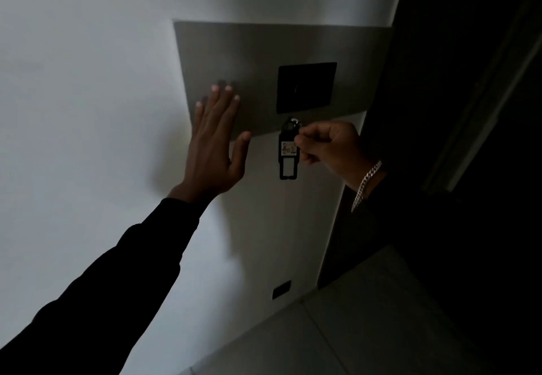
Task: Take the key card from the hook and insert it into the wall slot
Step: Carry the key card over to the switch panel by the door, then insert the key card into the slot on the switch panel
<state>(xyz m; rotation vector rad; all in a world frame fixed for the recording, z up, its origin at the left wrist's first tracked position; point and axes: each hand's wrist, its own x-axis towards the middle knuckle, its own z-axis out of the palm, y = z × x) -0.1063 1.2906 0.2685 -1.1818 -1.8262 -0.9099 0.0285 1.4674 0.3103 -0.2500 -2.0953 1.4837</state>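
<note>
A black key card tag (289, 166) with a white label reading 402 hangs from a small metal hook (294, 121) at the lower edge of a grey wall panel (234, 49). My right hand (331, 147), with a silver bracelet on the wrist, pinches the tag's right side by the label. Just above the hook sits the black square wall slot unit (306, 87). My left hand (215, 143) lies flat on the wall, fingers spread, over the panel's lower left corner, holding nothing.
The room is dim. A dark door frame (440, 110) runs down the right side, close to the panel. A small black socket (281, 289) sits low on the white wall above a pale tiled floor (366, 316).
</note>
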